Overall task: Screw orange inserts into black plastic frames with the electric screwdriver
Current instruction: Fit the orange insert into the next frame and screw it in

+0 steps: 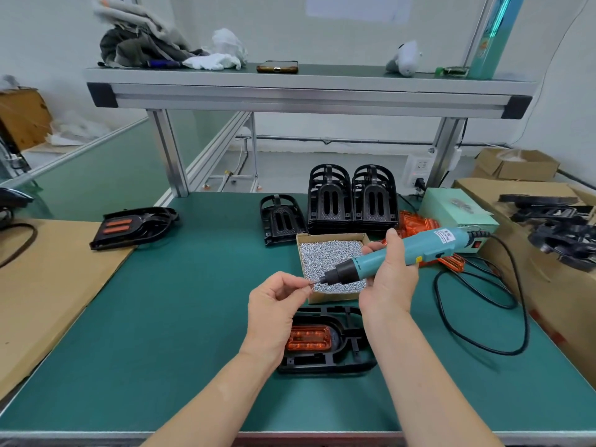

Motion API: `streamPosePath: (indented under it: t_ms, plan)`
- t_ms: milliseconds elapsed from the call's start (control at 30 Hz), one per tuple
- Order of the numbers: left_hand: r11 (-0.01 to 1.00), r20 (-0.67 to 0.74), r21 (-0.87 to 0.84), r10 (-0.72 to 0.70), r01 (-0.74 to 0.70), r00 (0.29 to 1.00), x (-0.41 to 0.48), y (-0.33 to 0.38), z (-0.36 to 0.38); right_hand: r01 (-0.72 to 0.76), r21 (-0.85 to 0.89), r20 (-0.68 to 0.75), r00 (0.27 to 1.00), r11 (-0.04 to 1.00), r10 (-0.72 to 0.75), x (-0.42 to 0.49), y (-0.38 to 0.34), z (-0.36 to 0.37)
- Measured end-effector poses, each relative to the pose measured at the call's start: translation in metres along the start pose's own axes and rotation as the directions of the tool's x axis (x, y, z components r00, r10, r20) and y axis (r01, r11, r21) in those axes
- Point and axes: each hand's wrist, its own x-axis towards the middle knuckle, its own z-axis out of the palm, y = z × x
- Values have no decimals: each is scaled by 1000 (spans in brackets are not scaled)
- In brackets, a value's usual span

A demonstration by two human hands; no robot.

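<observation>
A black plastic frame lies on the green mat near me, with an orange insert seated in it. My right hand grips the teal electric screwdriver above the frame, its bit pointing left. My left hand pinches a small screw at the bit's tip. Behind both hands sits an open cardboard box of screws.
Stacked black frames and one single frame stand behind the box. Loose orange inserts lie beside a pale power supply. A finished frame rests at left on cardboard. The screwdriver's black cable loops at right.
</observation>
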Motion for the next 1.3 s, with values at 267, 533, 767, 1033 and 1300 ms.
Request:
streamPosePath:
  t_ms: [267,533,767,1033,1300]
  plan:
    - [992,99,110,54,-65,994,-6,-7,-5,103,-54,16,995,993,-102,-3,-2,4]
    - [884,258,421,99,-204,961,-14,-9,-13,275,-101,132,956,956,-261,-11,-5,3]
    - [765,269,585,130,-269,954,-20,-6,-32,393,-170,236,907,904,-350,-12,-7,-8]
    - [620,401,668,166,-412,901,-29,-28,-42,469,-270,307,870,841,-387,-12,9,-19]
    - [613,409,679,141,-404,902,-28,-34,-42,507,-294,340,848,810,-408,-11,17,-21]
